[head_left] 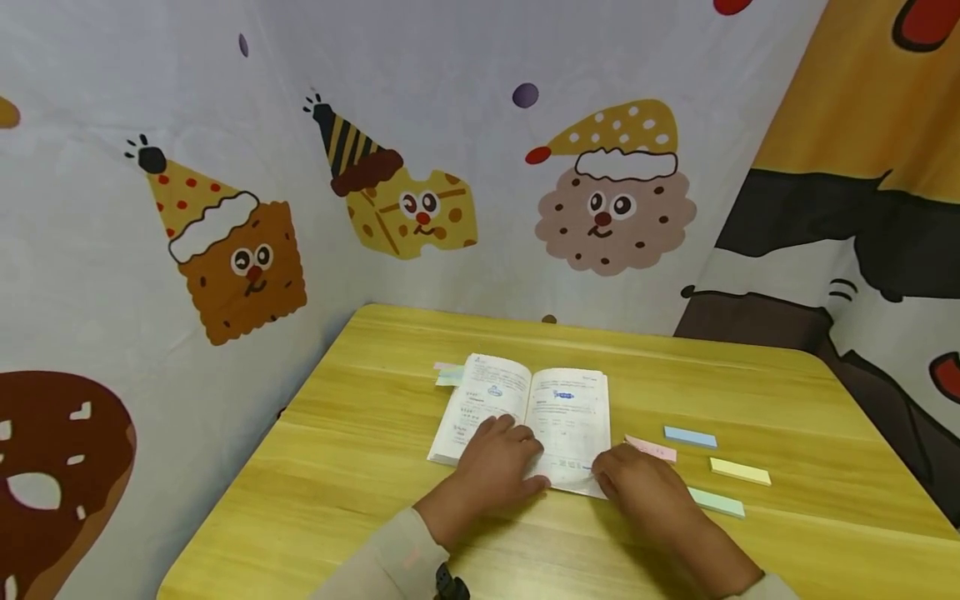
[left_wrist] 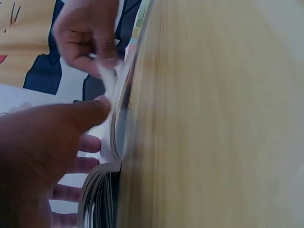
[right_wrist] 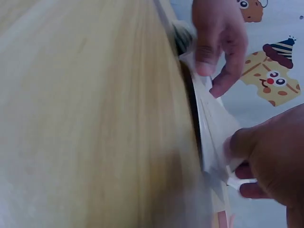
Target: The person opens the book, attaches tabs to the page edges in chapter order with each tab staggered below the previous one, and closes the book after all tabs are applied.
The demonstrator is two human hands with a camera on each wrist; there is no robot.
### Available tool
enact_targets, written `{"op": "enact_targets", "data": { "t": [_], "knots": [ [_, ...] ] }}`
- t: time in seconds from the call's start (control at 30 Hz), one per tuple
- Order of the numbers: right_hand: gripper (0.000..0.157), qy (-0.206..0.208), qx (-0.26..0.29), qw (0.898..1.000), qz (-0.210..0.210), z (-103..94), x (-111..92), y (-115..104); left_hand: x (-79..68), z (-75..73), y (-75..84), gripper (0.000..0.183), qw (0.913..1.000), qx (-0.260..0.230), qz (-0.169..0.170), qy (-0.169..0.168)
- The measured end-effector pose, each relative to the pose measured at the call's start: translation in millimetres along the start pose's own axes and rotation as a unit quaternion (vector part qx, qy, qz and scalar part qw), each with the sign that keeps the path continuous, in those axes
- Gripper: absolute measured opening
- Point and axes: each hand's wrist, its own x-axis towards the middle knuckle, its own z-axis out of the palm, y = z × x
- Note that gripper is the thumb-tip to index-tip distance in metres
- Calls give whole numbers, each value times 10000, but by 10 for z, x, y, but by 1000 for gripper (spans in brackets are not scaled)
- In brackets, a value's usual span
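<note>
An open book (head_left: pixel 564 433) with printed pages lies on the table. My left hand (head_left: pixel 498 467) rests on the book near its gutter, fingers spread over the left page and thumb at the lower edge of the right page. At the lower right corner, my right hand (head_left: pixel 648 492) pinches a page (right_wrist: pixel 216 128) between thumb and fingers. That page bends up a little from the ones below, as the right wrist view shows. Pink and green index tabs (head_left: pixel 450 377) stick out from the book's left side.
Right of the book lie a pink sticky-note pad (head_left: pixel 652 450), a blue one (head_left: pixel 690 437), a yellow one (head_left: pixel 740 472) and a green one (head_left: pixel 717 502). The wooden table (head_left: pixel 337 417) meets a patterned cloth (head_left: pixel 487 292) at the back.
</note>
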Motion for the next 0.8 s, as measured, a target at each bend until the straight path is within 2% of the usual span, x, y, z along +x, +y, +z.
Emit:
{"op": "enact_targets", "data": {
  "t": [0.1,0.23,0.33,0.43,0.53,0.63,0.7,0.77,0.8],
  "knots": [
    [17,386,82,9992,-89,-42,31,-1,14,21,3,44,10000,34,-23,-45],
    [30,712,112,9974,-23,-57,46,-26,31,24,4,28,9999,142,-12,-65],
    [36,612,229,9978,68,-34,23,-37,37,25,-2,23,9998,168,-64,63],
    [35,110,401,9991,121,-1,-20,-40,33,14,-6,39,9990,-74,-319,292],
    [37,-471,540,9971,242,19,-51,-41,23,-4,0,65,9929,-653,-763,642],
    [32,-751,620,9947,330,22,-58,-35,20,-11,0,78,9774,-1140,-1216,1301],
    [29,-786,578,9949,261,24,-50,-23,26,-12,-14,84,9672,-998,-1448,1835],
    [26,-765,481,9959,103,19,-45,-12,34,-20,-39,88,9592,-510,-1663,2230],
    [25,-743,446,9962,33,16,-44,-8,37,-26,-52,91,9566,-187,-1761,2313]
  ]
}}
